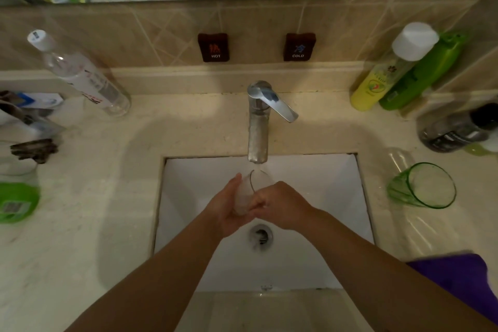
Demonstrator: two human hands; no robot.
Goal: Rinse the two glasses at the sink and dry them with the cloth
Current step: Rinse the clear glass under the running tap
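Note:
Over the white sink basin [323,197] both hands hold a clear glass [252,187], its mouth tilted up under the chrome tap's spout [258,143]. My left hand [229,207] cups the glass from the left and below. My right hand [280,205] grips it from the right, fingers curled against its side. A green-tinted glass [425,186] stands on the counter to the right of the basin. The purple cloth [463,283] lies on the counter at the lower right, partly behind my right forearm.
Yellow and green bottles [398,73] stand at the back right, with a dark jar [455,132] in front of them. A clear bottle [80,75] leans at the back left. Clutter and a green tub [16,202] fill the left counter. The drain [260,236] sits below my hands.

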